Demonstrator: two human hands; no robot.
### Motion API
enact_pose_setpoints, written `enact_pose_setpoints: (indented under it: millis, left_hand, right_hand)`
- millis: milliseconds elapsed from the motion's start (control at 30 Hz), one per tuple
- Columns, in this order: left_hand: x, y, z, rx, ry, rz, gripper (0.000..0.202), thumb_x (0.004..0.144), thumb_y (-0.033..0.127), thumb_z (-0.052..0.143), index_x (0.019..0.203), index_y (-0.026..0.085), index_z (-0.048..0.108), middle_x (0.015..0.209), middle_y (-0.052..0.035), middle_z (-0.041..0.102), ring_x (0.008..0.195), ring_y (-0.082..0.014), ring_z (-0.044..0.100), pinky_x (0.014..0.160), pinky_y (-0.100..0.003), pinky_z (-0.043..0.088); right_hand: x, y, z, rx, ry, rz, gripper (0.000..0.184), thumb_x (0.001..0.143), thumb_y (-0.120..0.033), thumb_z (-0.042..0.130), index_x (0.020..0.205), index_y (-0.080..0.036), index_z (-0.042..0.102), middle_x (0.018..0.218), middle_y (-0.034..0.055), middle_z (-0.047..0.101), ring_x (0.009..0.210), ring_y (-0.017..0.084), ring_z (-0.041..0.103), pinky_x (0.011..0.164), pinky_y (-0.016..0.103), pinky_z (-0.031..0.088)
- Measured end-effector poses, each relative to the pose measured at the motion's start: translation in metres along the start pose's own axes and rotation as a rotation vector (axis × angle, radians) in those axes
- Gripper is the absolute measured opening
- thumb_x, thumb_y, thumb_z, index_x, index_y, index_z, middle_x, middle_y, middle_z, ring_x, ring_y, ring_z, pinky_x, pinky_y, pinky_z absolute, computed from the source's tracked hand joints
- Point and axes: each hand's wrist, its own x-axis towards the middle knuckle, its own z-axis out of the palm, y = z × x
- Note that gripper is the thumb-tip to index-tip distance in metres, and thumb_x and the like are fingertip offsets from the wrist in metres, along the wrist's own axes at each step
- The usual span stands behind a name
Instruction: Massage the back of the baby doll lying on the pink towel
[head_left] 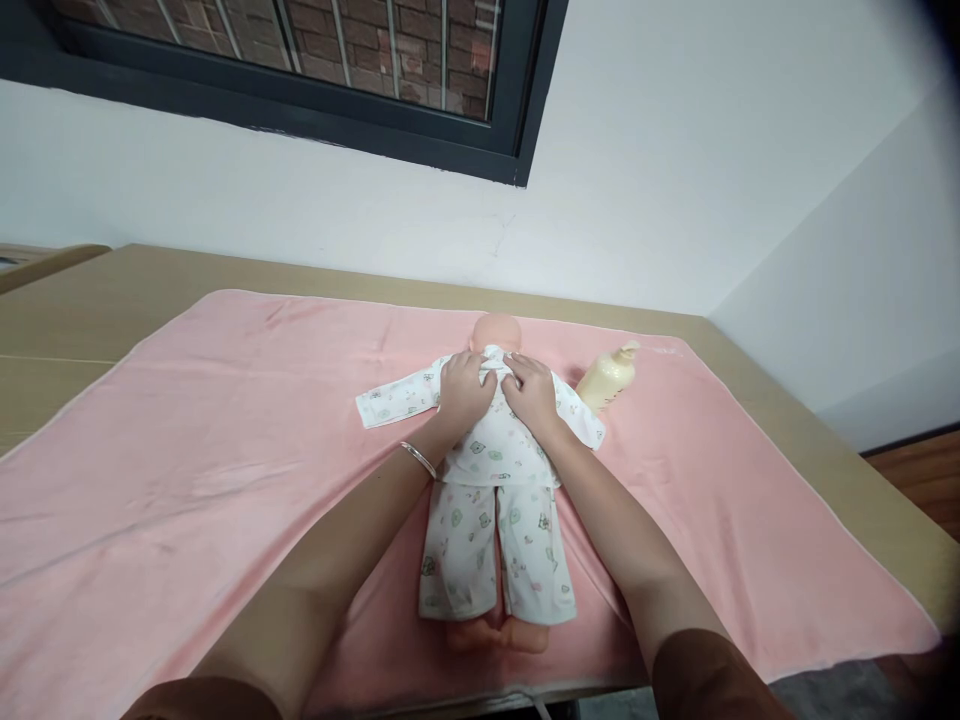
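A baby doll (pixel 491 455) lies on a pink blanket (pixel 270 440), its bald head (pixel 496 330) toward the wall and its bare feet (pixel 525 635) toward me. It wears a long-sleeved white printed shirt (pixel 491 450) and matching trousers (pixel 461 550). Both my hands rest on the upper part of the shirt, beside the collar. My left hand (pixel 463 388) is at the left shoulder area, fingers reaching inward, thumb apart. Mirroring it, my right hand (pixel 534 390) lies with fingers toward the collar and thumb apart. The doll's face cannot be made out.
Just right of the doll, a bottle (pixel 609 376) with pale yellow contents lies tilted on the blanket. A wooden tabletop (pixel 142 290) shows around the blanket's edges. Behind it stand a white wall (pixel 615 200) and a dark-framed window (pixel 517 130).
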Motion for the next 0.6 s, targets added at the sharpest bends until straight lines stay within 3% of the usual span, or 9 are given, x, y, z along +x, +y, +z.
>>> enact_pose_setpoints:
  millis: [100,200,333,433,600]
  left_hand:
    - [-0.004,0.004,-0.002,0.036,0.047,-0.025,0.016,0.086,0.026,0.053,0.096,0.019,0.063,0.100,-0.0109,0.067,0.104,-0.0292,0.060,0.094,-0.042,0.045]
    - [-0.005,0.005,-0.002,0.054,0.056,-0.058,0.019,0.086,0.028,0.054,0.101,0.019,0.062,0.103,-0.0122,0.067,0.106,-0.0307,0.059,0.093,-0.043,0.045]
    - [-0.001,0.001,0.001,0.043,-0.016,-0.036,0.030,0.088,0.028,0.051,0.115,0.018,0.060,0.120,-0.0134,0.064,0.116,-0.0305,0.056,0.103,-0.045,0.041]
    - [0.002,-0.002,0.001,0.032,-0.063,0.016,0.028,0.089,0.026,0.049,0.115,0.020,0.060,0.121,-0.0106,0.065,0.117,-0.0285,0.056,0.105,-0.045,0.038]
    - [-0.002,0.000,0.000,0.047,0.020,0.002,0.018,0.088,0.027,0.052,0.100,0.020,0.062,0.104,-0.0116,0.066,0.106,-0.0297,0.058,0.096,-0.044,0.044]
  right_hand:
    - [-0.005,-0.007,-0.002,0.006,0.086,0.048,0.032,0.084,-0.022,0.052,0.106,-0.018,0.074,0.114,0.0077,0.073,0.113,0.023,0.063,0.106,0.036,0.042]
    - [-0.007,-0.012,-0.005,-0.005,0.113,0.101,0.030,0.085,-0.026,0.053,0.106,-0.019,0.073,0.109,0.0072,0.074,0.108,0.025,0.063,0.102,0.038,0.044]
    - [0.000,-0.008,-0.005,-0.033,0.014,0.067,0.042,0.084,-0.023,0.051,0.123,-0.018,0.066,0.124,0.0094,0.068,0.118,0.028,0.058,0.106,0.042,0.041]
    - [0.004,-0.001,-0.002,-0.033,-0.069,0.019,0.049,0.083,-0.019,0.049,0.131,-0.017,0.061,0.137,0.0101,0.061,0.128,0.027,0.052,0.112,0.044,0.035]
    - [0.003,0.001,0.000,0.009,-0.006,0.012,0.035,0.080,-0.020,0.054,0.110,-0.019,0.071,0.120,0.0080,0.070,0.115,0.025,0.061,0.107,0.039,0.041]
